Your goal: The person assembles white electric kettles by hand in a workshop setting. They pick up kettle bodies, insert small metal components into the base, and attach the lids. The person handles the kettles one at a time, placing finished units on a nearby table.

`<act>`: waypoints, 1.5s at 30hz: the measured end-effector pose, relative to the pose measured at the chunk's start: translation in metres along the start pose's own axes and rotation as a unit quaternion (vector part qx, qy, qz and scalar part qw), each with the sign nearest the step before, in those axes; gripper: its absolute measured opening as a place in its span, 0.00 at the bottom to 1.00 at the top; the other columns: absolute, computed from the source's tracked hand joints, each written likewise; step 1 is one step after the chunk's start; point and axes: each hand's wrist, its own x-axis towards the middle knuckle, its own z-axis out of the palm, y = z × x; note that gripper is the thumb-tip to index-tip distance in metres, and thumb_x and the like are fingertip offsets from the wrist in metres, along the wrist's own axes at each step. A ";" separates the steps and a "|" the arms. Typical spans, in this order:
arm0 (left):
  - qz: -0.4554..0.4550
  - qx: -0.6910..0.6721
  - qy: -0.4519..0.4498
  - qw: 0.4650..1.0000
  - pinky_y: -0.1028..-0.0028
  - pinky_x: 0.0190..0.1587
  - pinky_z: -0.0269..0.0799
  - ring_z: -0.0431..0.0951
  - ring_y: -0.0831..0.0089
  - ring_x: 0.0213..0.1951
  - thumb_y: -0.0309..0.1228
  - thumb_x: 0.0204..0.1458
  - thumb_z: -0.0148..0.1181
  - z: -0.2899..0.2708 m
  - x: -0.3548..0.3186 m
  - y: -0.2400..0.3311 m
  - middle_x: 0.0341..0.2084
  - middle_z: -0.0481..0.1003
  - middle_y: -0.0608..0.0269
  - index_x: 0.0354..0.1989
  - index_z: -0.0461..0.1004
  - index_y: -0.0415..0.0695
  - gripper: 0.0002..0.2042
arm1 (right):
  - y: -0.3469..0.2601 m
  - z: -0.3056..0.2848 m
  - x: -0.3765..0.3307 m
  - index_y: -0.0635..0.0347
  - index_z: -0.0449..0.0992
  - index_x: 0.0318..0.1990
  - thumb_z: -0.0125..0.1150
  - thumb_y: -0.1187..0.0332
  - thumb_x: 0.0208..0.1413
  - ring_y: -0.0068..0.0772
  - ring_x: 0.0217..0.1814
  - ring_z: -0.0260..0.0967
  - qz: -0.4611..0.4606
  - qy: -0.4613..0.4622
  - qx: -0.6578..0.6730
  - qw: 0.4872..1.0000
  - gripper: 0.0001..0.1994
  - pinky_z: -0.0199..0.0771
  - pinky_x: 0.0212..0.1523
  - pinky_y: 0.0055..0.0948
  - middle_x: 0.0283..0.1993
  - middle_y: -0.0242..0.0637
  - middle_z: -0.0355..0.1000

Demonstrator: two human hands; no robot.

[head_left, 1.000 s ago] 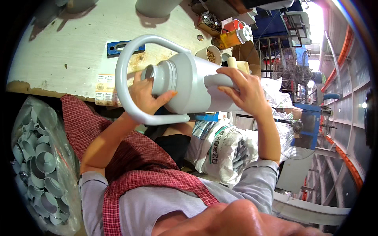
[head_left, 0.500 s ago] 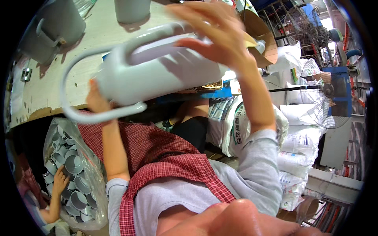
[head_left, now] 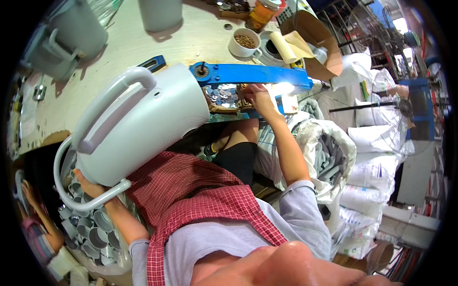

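A large grey plastic watering can (head_left: 143,128) lies tilted across the table's front edge and my lap. It has a long side handle and a thin curved tube looping round its lower left end. My left hand (head_left: 90,186) grips that end from below, its fingers partly hidden by the can. My right hand (head_left: 260,99) reaches into a tray of small metal parts (head_left: 223,96) under a blue metal arm (head_left: 257,75). Its fingers are bunched together, with the tips too hidden to show what they pinch.
Other grey cans (head_left: 78,31) stand at the back left. A white cup of small brass-coloured parts (head_left: 244,43) and a jar (head_left: 262,14) sit at the back. Bags of grey cup-shaped parts (head_left: 98,236) and grey tubes (head_left: 327,159) flank me. A co-worker's hand (head_left: 31,193) shows at far left.
The can has come down and left, turning its other end toward the blue arm. My right hand has left the can and dropped to the tray. My left hand has moved lower with the can.
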 end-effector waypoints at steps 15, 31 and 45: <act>0.004 -0.013 0.020 1.000 0.67 0.42 0.79 0.81 0.64 0.41 0.51 0.64 0.43 -0.007 0.012 -0.016 0.43 0.78 0.50 0.50 0.73 0.32 0.28 | -0.201 -0.043 0.065 0.63 0.79 0.36 0.66 0.73 0.53 0.32 0.29 0.75 -0.175 0.068 0.070 0.980 0.05 0.74 0.32 0.27 0.32 0.39 0.77; 0.013 0.005 0.036 0.999 0.65 0.45 0.79 0.80 0.64 0.44 0.50 0.66 0.41 -0.012 0.018 -0.023 0.46 0.77 0.51 0.53 0.72 0.34 0.28 | -0.189 -0.040 0.072 0.62 0.81 0.40 0.65 0.70 0.53 0.36 0.29 0.76 -0.220 0.024 0.017 0.975 0.08 0.75 0.33 0.30 0.30 0.39 0.77; 0.018 0.031 0.074 0.997 0.67 0.46 0.76 0.79 0.65 0.45 0.49 0.66 0.41 -0.010 -0.001 -0.010 0.46 0.76 0.53 0.54 0.71 0.34 0.27 | -0.063 0.036 0.017 0.56 0.79 0.34 0.61 0.66 0.51 0.42 0.40 0.75 -0.171 0.038 -0.254 0.951 0.06 0.75 0.43 0.39 0.36 0.37 0.77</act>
